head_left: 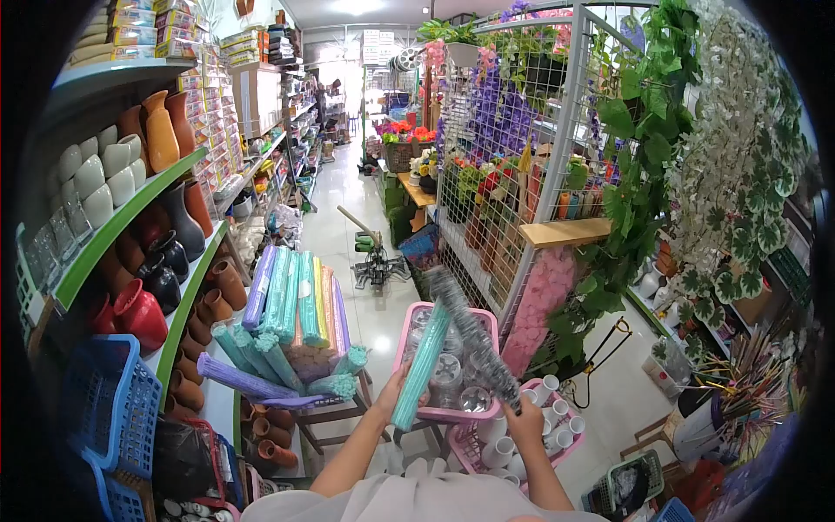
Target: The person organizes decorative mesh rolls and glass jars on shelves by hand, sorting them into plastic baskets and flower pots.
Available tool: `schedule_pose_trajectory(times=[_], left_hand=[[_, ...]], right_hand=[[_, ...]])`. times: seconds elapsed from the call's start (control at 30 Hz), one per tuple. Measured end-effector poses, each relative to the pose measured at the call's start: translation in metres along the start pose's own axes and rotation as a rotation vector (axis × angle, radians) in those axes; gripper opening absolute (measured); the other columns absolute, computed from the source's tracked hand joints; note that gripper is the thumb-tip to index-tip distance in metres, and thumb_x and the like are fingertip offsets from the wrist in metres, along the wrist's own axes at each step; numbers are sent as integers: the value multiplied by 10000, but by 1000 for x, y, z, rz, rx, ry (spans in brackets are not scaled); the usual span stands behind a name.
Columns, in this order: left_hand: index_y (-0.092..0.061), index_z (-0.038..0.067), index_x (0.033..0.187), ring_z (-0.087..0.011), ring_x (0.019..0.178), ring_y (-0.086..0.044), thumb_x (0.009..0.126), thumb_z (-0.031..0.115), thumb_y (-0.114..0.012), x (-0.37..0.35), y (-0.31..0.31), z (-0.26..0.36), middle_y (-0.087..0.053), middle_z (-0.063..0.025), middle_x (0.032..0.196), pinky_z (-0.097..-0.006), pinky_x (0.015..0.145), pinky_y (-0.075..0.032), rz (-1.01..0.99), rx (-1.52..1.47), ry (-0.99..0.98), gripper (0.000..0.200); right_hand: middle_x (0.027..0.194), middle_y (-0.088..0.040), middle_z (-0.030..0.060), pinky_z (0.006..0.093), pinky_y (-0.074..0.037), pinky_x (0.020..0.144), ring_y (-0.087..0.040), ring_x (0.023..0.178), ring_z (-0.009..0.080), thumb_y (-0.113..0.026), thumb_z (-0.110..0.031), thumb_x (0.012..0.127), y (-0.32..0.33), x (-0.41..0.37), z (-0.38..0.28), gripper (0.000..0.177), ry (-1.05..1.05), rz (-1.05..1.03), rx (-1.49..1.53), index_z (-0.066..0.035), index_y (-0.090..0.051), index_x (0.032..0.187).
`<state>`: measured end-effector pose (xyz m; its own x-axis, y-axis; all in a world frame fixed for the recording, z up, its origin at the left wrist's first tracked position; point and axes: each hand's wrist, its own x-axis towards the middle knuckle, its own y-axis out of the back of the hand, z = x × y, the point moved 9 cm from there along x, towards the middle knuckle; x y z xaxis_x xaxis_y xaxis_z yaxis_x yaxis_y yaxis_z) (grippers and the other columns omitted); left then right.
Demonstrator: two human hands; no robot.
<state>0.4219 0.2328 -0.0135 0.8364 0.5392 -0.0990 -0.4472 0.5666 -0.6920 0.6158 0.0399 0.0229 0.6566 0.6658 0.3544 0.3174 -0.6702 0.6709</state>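
Note:
My left hand (397, 393) grips the lower part of a teal bundle (423, 365) of thin stems, which look like pipe cleaners. My right hand (524, 424) is closed round the lower end of a long dark grey shaggy duster (477, 339). The duster slants up to the left, and its upper end crosses near the top of the teal bundle. Beneath both stands a pink basket (494, 324) of clear glass or plastic containers (446, 372). Another pink basket (458, 442), with white cups or tubes (497, 452), is beside my right hand.
More wrapped bundles (283, 291) in teal, purple and yellow are stacked at left on a stool. Shelves with vases (161, 130) and a blue basket (113, 400) line the left. A white wire rack (496, 174) with artificial flowers stands right. A green-and-metal stand (376, 261) is in the aisle.

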Motion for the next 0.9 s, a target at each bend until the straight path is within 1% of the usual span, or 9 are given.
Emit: schedule_pose_trajectory(times=[0.1, 0.17, 0.2, 0.33, 0.5, 0.57, 0.63, 0.73, 0.9], left_hand=[[-564, 66, 1137, -144, 681, -553, 995, 458, -339, 6, 12, -14, -591, -67, 902, -260, 621, -479, -108, 62, 95, 474], [-539, 14, 1215, -186, 765, -623, 990, 453, -347, 6, 18, -1, -636, -83, 826, -301, 680, -530, 5, 438, -106, 529], [-526, 72, 1217, -151, 766, -608, 996, 359, -409, 12, 32, -19, -604, -63, 972, -287, 713, -524, 126, 114, 129, 381], [-320, 133, 1386, -166, 793, -619, 991, 401, -429, 7, 18, 4, -566, -84, 1086, -331, 706, -546, 147, 243, -95, 490], [-283, 140, 1425, -161, 873, -608, 997, 393, -420, 17, 39, -9, -524, -88, 1143, -316, 738, -526, 103, 184, 26, 515], [-314, 135, 1418, -158, 974, -575, 998, 384, -421, 31, 47, 6, -532, -78, 1153, -307, 816, -492, 160, 433, -253, 500], [-327, 134, 1414, -154, 987, -555, 1012, 343, -386, 31, 47, 3, -548, -68, 1135, -301, 838, -473, 164, 528, -200, 457], [-327, 124, 1417, -156, 951, -567, 1016, 320, -369, 10, 13, 8, -550, -69, 1144, -293, 811, -479, 127, 422, -139, 448], [-354, 90, 1417, -135, 955, -586, 1009, 376, -374, 14, 24, 4, -567, -75, 1179, -278, 746, -502, 144, 371, -154, 498]], right_hand=[[770, -643, 160, 410, -479, 613, -623, 705, 352, -752, -254, 702, -2, -8, -15, 338, 183, -92, 97, -63, -646, 961], [793, -657, 135, 422, -494, 651, -640, 742, 326, -746, -268, 701, -18, -13, -17, 367, 495, -248, -112, -83, -633, 996], [774, -648, 159, 429, -479, 617, -626, 709, 355, -747, -234, 676, -13, -8, -18, 341, 498, -191, -64, -63, -649, 954], [735, -637, 181, 418, -475, 616, -627, 709, 372, -705, -240, 737, 7, 14, 7, 314, -37, -40, -92, -63, -653, 991], [760, -641, 176, 404, -476, 619, -631, 726, 360, -720, -248, 728, -2, 1, -4, 311, 177, -75, 11, -66, -652, 971], [772, -644, 173, 403, -477, 622, -630, 732, 357, -728, -249, 721, -17, -9, -15, 325, 460, -220, -93, -71, -655, 982], [766, -641, 181, 414, -474, 623, -627, 731, 367, -722, -256, 735, -23, -3, -5, 328, 435, -206, -76, -66, -658, 995], [742, -632, 204, 417, -466, 620, -628, 714, 369, -705, -269, 769, -3, 19, 29, 317, -76, 28, 30, -28, -651, 967], [797, -640, 195, 467, -471, 639, -617, 764, 390, -690, -316, 778, -18, 7, 12, 311, 143, -144, -2, -67, -617, 949]])
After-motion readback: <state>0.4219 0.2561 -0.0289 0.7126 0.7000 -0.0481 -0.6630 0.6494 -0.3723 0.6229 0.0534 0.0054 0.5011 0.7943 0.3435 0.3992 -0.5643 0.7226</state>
